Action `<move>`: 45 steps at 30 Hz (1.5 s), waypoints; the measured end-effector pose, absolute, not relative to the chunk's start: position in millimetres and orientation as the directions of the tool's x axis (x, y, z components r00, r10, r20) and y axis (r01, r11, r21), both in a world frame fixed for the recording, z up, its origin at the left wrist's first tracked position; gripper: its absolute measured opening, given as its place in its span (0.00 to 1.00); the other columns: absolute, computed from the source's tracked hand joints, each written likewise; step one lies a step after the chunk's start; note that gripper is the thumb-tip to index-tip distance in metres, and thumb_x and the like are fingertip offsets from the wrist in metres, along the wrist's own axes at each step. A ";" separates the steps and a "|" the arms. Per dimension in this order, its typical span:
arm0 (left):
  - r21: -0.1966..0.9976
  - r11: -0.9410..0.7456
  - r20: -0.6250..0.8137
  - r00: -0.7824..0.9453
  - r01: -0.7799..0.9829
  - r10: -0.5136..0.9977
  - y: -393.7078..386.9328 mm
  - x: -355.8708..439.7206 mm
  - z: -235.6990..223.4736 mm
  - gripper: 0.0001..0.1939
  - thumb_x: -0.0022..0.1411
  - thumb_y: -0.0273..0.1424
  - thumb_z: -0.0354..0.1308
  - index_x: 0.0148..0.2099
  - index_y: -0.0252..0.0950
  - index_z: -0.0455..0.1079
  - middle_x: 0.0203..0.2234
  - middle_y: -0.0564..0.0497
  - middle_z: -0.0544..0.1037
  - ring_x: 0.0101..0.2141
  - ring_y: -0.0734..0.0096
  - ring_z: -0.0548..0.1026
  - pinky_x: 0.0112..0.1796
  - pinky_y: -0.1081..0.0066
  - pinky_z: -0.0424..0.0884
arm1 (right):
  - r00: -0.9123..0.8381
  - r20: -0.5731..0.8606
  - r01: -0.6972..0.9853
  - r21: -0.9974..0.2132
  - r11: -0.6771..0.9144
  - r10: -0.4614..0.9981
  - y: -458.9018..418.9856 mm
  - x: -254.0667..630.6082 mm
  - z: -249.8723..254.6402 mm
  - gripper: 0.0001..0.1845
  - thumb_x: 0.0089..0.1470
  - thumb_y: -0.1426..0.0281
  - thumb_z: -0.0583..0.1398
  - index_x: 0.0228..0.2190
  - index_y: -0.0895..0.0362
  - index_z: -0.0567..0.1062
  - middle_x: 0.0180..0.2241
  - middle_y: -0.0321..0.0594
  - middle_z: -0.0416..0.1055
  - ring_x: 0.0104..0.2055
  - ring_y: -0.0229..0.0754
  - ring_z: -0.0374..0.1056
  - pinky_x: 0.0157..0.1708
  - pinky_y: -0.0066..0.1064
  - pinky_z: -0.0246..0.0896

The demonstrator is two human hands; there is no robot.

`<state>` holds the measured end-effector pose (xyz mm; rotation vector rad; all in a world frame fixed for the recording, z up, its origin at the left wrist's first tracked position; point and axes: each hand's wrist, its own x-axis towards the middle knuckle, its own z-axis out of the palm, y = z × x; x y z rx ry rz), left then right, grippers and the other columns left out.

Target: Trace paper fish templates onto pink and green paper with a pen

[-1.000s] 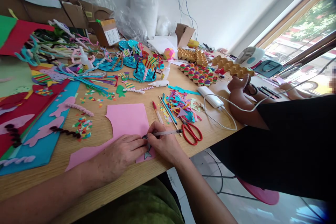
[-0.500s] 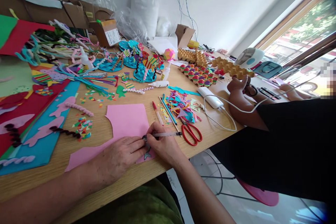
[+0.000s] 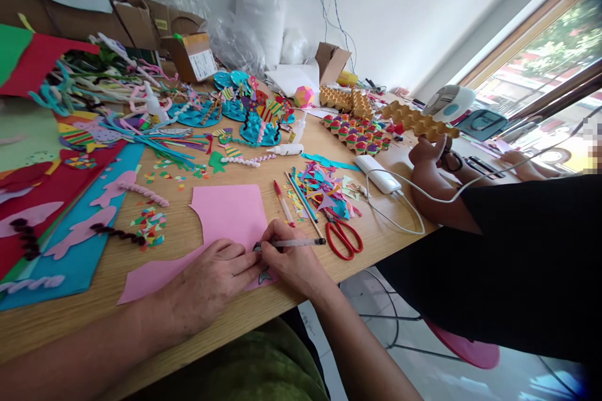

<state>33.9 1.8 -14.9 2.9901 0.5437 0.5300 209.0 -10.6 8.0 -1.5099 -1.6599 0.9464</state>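
My right hand [image 3: 290, 258] pinches a clear-barrelled pen [image 3: 301, 242], its tip low over a pink paper sheet [image 3: 230, 213] near the table's front edge. Flat on that sheet lies my left hand [image 3: 224, 269], fingers stretched toward the pen tip. Between the hands a small dark drawing with a tail shape [image 3: 264, 276] shows on the pink; part of it is hidden by my fingers. Red-handled scissors [image 3: 344, 239] lie to the right of my right hand. Beyond it rest a red pen [image 3: 284, 203] and a blue pencil [image 3: 305, 195].
Paper scraps [image 3: 324, 188] are heaped beside a white power strip [image 3: 379, 175] with a looping cable. Pink fish cut-outs [image 3: 84, 232] lie on blue sheets at left. A co-worker's hand [image 3: 430, 153] at right holds scissors at an egg-carton strip [image 3: 416, 122]. Glue bottles [image 3: 288, 149] stand and lie farther back.
My left hand's knuckles have lifted slightly while its fingers stay on the pink paper. The pen in my right hand has shifted very little.
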 end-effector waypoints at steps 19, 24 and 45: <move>0.109 -0.946 0.397 0.859 0.306 0.323 0.2 32.4 -16.9 0.13 0.63 0.18 0.47 0.47 0.30 0.68 0.40 0.47 0.76 0.39 0.64 0.69 0.39 0.64 0.65 | -0.014 0.057 0.508 -0.859 0.056 0.998 -7.6 212.5 0.4 0.03 0.43 0.75 0.53 0.21 0.55 0.64 0.18 0.29 0.60 0.20 0.33 0.55 0.20 0.24 0.48; 0.095 -0.943 0.391 0.859 0.319 0.330 -0.5 31.9 -15.9 0.14 0.64 0.18 0.46 0.47 0.32 0.69 0.40 0.48 0.76 0.39 0.65 0.69 0.40 0.65 0.66 | -0.025 0.054 0.534 -0.843 0.059 0.998 -6.5 212.4 1.8 0.03 0.43 0.74 0.53 0.21 0.55 0.64 0.18 0.30 0.60 0.20 0.33 0.55 0.20 0.25 0.48; 0.148 -0.938 0.358 0.867 0.315 0.347 -0.3 29.9 -19.8 0.13 0.65 0.20 0.45 0.47 0.33 0.68 0.40 0.48 0.74 0.40 0.65 0.68 0.42 0.64 0.65 | -0.080 0.045 0.523 -0.848 0.080 0.996 -9.4 207.3 6.7 0.05 0.43 0.76 0.54 0.21 0.56 0.64 0.19 0.29 0.61 0.22 0.33 0.56 0.22 0.23 0.50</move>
